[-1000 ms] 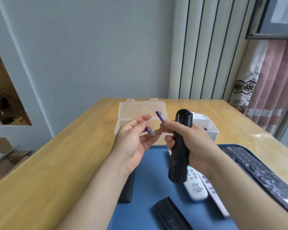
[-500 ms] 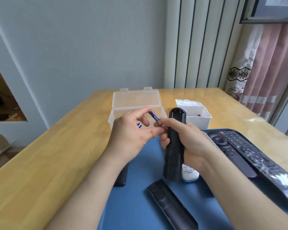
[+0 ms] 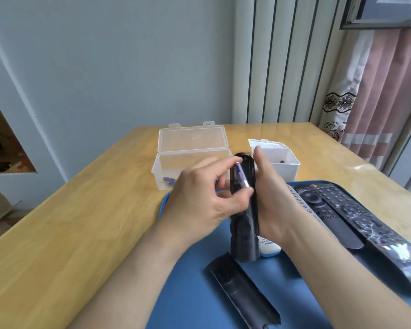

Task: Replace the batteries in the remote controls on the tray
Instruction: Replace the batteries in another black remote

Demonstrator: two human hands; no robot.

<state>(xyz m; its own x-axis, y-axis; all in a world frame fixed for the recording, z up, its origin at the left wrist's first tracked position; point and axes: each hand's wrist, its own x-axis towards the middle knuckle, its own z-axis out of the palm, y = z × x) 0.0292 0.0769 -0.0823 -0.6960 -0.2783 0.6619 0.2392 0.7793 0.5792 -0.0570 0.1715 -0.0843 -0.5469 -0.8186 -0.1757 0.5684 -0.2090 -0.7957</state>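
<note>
Pinching a purple battery (image 3: pixel 242 178), left hand (image 3: pixel 199 200) holds it against the black remote (image 3: pixel 243 236) right hand (image 3: pixel 273 198) grips. Clear box (image 3: pixel 190 162) at 11 o'clock.

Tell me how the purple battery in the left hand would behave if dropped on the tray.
The battery is a smooth little cylinder, so it would probably roll on the flat tray. Pinched only by the left hand at its fingertips, it may slip easily.
</note>
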